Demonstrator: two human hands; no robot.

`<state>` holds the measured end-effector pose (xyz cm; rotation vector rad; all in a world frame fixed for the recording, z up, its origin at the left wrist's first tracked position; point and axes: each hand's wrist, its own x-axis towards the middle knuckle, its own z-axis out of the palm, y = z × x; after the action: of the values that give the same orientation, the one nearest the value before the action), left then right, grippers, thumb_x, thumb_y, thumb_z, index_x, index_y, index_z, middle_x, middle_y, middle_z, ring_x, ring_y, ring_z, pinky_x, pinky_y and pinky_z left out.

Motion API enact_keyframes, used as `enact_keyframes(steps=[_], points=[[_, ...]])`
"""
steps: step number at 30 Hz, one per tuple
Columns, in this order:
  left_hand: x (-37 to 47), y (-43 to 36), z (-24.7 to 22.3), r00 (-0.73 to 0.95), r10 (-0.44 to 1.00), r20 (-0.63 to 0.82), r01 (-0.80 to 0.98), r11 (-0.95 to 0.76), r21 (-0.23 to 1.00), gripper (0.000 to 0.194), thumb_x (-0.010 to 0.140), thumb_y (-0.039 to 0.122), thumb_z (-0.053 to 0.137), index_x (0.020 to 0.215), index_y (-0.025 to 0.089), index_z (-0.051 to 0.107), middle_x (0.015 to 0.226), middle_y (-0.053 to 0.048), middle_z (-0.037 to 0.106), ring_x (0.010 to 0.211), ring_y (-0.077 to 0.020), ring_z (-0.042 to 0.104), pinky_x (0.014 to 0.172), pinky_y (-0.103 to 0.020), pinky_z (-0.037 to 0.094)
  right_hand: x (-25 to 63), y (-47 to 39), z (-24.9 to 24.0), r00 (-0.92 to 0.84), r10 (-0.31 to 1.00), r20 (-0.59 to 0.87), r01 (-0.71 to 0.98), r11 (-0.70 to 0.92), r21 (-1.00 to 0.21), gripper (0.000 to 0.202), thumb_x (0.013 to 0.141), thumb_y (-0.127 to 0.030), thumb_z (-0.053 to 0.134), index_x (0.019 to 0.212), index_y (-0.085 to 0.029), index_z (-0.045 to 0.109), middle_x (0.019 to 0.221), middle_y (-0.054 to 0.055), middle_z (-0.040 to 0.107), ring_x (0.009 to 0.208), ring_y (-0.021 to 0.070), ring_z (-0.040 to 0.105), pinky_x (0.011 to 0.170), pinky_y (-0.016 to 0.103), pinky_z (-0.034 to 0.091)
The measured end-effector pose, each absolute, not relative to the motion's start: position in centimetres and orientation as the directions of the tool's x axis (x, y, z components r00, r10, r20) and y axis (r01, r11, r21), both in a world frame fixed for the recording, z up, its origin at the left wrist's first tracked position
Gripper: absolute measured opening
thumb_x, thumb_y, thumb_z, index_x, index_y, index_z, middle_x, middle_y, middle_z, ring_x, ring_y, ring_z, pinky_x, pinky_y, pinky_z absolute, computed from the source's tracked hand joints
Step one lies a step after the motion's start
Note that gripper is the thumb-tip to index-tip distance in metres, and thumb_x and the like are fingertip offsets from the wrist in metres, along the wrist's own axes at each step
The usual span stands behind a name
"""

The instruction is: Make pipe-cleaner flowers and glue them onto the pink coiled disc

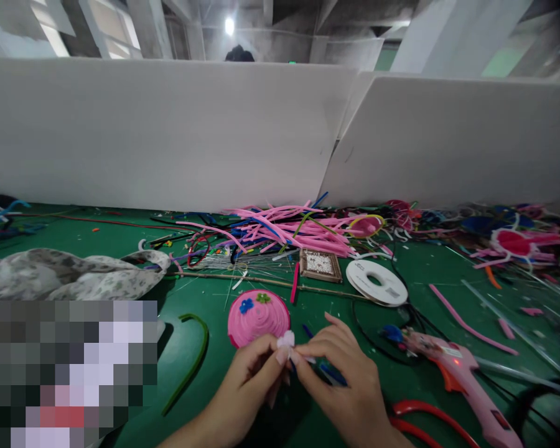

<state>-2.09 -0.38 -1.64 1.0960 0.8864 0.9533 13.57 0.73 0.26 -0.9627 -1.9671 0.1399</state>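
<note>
The flower (287, 339), a small pale one, is sitting at the fingertips of both hands, just in front of the pink dome (259, 318) on the green table (121, 227). The left hand (254, 373) is pinching it, thumb and forefinger nearly together on its left side, the other fingers curling underneath. The right hand (340, 364) is meeting it at the lower right edge, thumb and forefinger drawn close in a pinch while the remaining fingers are fanning loosely; how much is lying between those tips is partly hidden.

The flower is probably weighing next to nothing. Its petals are looking soft and fuzzy, like the blue flower (246, 305) and green flower (263, 298) resting on the dome — likely not slippery, but easily squashed or bent out of shape. The centre underneath is seeming the safest place to hold, with light pressure, leaving the petals free.

As for writing, the white spool (354, 278) is carrying dark print and a small block of text, too small to read. The pink glue gun (466, 367) is showing a pale label beside a glowing red light — again illegible. No brand is standing out anywhere.
</note>
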Motion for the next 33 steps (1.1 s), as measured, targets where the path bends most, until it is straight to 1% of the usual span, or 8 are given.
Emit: enact_keyframes(steps=[4, 8, 11, 16, 22, 26, 30, 33], points=[[-1.91, -0.44, -1.60, 0.276, 0.956, -0.100, -0.165, 0.149, 0.975, 0.033, 0.085, 0.046, 0.054, 0.073, 0.016, 0.058, 0.056, 0.005, 0.044, 0.044, -0.0054, 0.034, 0.040, -0.017, 0.025, 13.47, 0.69, 0.34, -0.231, 0.679, 0.697, 0.593, 0.667, -0.452, 0.013, 0.077, -0.012, 0.063, 0.072, -0.022, 0.056, 0.060, -0.006, 0.060, 0.057, 0.0120, 0.057, 0.091, 0.044, 0.039], [-2.12, -0.15, -1.30, 0.185, 0.977, -0.107, -0.106, 0.128, 0.986, 0.028, 0.079, 0.043, 0.063, 0.077, 0.015, 0.070, 0.061, 0.001, 0.055, 0.045, -0.0068, 0.040, 0.039, -0.018, 0.027, 13.38, 0.67, 0.51, -0.224, 0.669, 0.709, 0.619, 0.659, -0.427, 0.014, 0.076, -0.013, 0.063, 0.069, -0.022, 0.056, 0.058, -0.005, 0.060, 0.055, 0.0116, 0.056, 0.092, 0.045, 0.039], [-2.21, -0.03, -1.30, 0.162, 0.981, -0.110, -0.075, 0.123, 0.990, 0.029, 0.077, 0.042, 0.065, 0.077, 0.015, 0.074, 0.062, -0.001, 0.060, 0.046, -0.0077, 0.042, 0.040, -0.018, 0.027, 13.37, 0.68, 0.49, -0.226, 0.665, 0.712, 0.637, 0.654, -0.408, 0.015, 0.076, -0.013, 0.063, 0.066, -0.022, 0.056, 0.057, -0.005, 0.059, 0.055, 0.0114, 0.056, 0.093, 0.046, 0.038], [-2.02, -0.23, -1.48, 0.148, 0.981, -0.124, -0.095, 0.139, 0.986, 0.032, 0.077, 0.045, 0.064, 0.075, 0.015, 0.074, 0.053, 0.002, 0.054, 0.042, -0.0067, 0.038, 0.039, -0.018, 0.025, 13.16, 0.45, 0.47, -0.249, 0.651, 0.717, 0.660, 0.656, -0.366, 0.014, 0.078, -0.013, 0.062, 0.068, -0.022, 0.057, 0.057, -0.006, 0.060, 0.055, 0.0108, 0.055, 0.096, 0.045, 0.035], [-2.34, 0.25, -1.25, 0.061, 0.979, -0.192, -0.122, 0.198, 0.972, 0.037, 0.072, 0.050, 0.067, 0.072, 0.014, 0.072, 0.043, 0.005, 0.045, 0.038, -0.0055, 0.033, 0.037, -0.017, 0.020, 13.05, 0.34, 0.51, -0.376, 0.642, 0.669, 0.654, 0.695, -0.300, 0.014, 0.082, -0.012, 0.058, 0.090, -0.023, 0.063, 0.070, -0.003, 0.069, 0.066, 0.0129, 0.059, 0.101, 0.048, 0.032], [-2.35, 0.35, -1.60, 0.046, 0.971, -0.236, -0.123, 0.240, 0.963, 0.039, 0.073, 0.051, 0.067, 0.074, 0.013, 0.072, 0.045, 0.005, 0.048, 0.038, -0.0054, 0.034, 0.037, -0.017, 0.020, 13.39, 0.59, 0.02, -0.451, 0.598, 0.663, 0.624, 0.742, -0.245, 0.023, 0.082, -0.007, 0.055, 0.099, -0.021, 0.063, 0.076, -0.001, 0.071, 0.070, 0.0140, 0.059, 0.101, 0.050, 0.033], [-2.23, 0.04, -2.02, 0.071, 0.965, -0.254, -0.126, 0.261, 0.957, 0.039, 0.075, 0.050, 0.064, 0.079, 0.012, 0.073, 0.043, 0.005, 0.045, 0.039, -0.0053, 0.033, 0.039, -0.017, 0.020, 13.70, 0.78, -0.19, -0.469, 0.561, 0.682, 0.630, 0.754, -0.187, 0.027, 0.083, -0.006, 0.050, 0.100, -0.021, 0.064, 0.075, 0.000, 0.070, 0.069, 0.0144, 0.060, 0.101, 0.050, 0.033], [-2.34, -0.03, -1.84, 0.099, 0.960, -0.260, -0.125, 0.272, 0.954, 0.040, 0.074, 0.050, 0.066, 0.077, 0.011, 0.074, 0.045, 0.004, 0.047, 0.042, -0.0060, 0.035, 0.041, -0.017, 0.023, 13.96, 0.83, 0.18, -0.454, 0.557, 0.696, 0.638, 0.748, -0.182, 0.026, 0.082, -0.006, 0.051, 0.098, -0.022, 0.064, 0.075, -0.002, 0.071, 0.068, 0.0138, 0.060, 0.103, 0.051, 0.031]])
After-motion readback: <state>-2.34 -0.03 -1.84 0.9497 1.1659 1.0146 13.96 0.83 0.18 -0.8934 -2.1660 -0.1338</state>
